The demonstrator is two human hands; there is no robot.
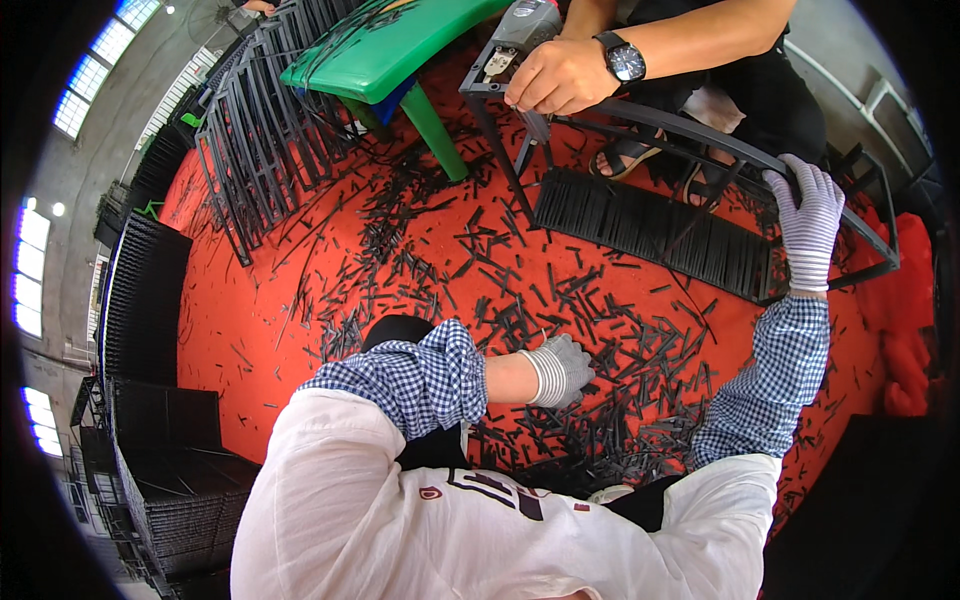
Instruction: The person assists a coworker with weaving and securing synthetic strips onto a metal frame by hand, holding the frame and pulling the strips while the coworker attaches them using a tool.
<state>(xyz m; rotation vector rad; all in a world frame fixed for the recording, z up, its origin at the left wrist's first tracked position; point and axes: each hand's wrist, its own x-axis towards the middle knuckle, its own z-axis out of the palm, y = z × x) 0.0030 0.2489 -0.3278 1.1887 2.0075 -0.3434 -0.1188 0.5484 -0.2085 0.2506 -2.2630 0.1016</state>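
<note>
In a striped, light-coloured glove, my right hand (806,225) grips the curved bar of a black metal frame (720,145) at its right part. Dark strips are woven closely across one panel (650,230) low on this frame. My left hand (562,372), gloved in grey, is curled over the loose dark strip offcuts (640,350) on the red floor covering. Its fingertips are hidden, so what they hold does not show. Across from me a co-worker's hand (570,78) is at the frame's left corner, beside a grey handheld tool (525,25) with a metal head.
A green plastic stool (400,50) with dark strips on top stands at the far left. Beside it lean several black slatted frames (265,130). Dark woven panels (145,300) are stacked along the left. Red cloth (905,310) lies at the right. The co-worker's sandalled feet (628,158) are behind the frame.
</note>
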